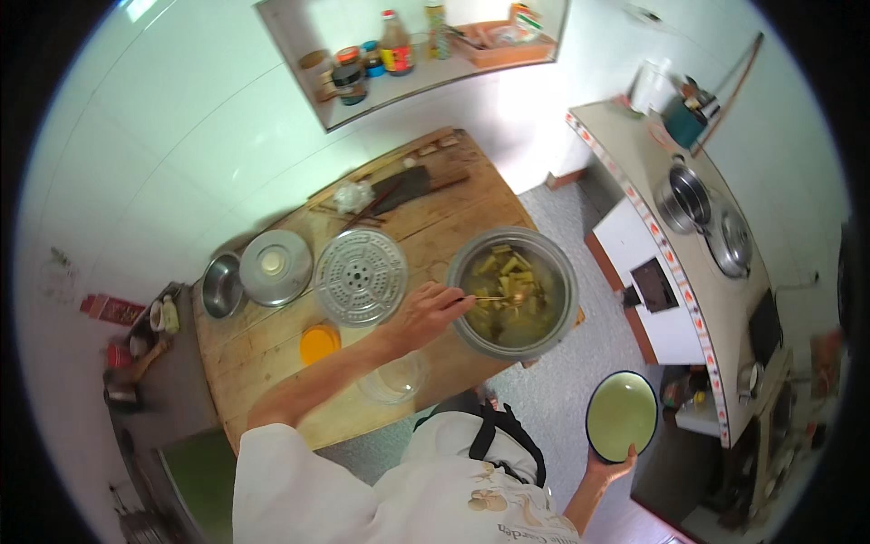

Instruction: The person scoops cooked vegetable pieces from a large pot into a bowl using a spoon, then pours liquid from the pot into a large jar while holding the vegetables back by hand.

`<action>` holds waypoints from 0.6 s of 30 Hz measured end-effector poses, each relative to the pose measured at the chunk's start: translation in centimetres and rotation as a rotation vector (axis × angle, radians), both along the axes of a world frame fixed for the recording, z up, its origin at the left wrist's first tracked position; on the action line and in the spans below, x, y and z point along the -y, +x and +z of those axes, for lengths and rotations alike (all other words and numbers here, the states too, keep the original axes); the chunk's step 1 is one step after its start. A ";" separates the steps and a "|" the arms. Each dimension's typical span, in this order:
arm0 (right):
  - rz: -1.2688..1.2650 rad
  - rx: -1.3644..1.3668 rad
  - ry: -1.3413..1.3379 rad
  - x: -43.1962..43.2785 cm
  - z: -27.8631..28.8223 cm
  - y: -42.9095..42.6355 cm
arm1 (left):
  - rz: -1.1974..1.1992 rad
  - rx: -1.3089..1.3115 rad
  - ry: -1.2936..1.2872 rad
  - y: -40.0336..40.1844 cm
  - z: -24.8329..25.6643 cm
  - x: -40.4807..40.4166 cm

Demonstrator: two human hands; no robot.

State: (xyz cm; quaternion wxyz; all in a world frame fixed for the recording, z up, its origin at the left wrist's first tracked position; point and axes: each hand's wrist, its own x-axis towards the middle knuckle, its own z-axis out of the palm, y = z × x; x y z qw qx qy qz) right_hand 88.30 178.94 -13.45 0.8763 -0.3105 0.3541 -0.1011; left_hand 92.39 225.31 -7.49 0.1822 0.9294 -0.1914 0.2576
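Observation:
My left hand [431, 311] reaches from the left over the wooden table and is closed around thin sticks, which look like chopsticks [491, 298]. Their tips are over or in a large round metal pot [574, 299], where cut green vegetable pieces [514, 279] lie in cloudy liquid. Low on the right, away from the table, my right hand [608, 468] grips the near rim of a pale green bowl with a dark edge [621, 416]; its thumb is on the inside. No food shows in the bowl.
On the wooden table [272, 347] are a perforated steamer plate [361, 277], a metal lid [275, 268], a metal bowl [223, 285], an orange lid [319, 344] and a clear container [394, 381]. A tiled counter [612, 136] with pots curves along the right. Jars stand in the wall niche [435, 78].

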 end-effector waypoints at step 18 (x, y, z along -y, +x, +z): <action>0.035 -0.053 -0.083 -3.8 1.1 3.0 | 1.351 0.330 -1.540 -24.3 -23.9 -22.9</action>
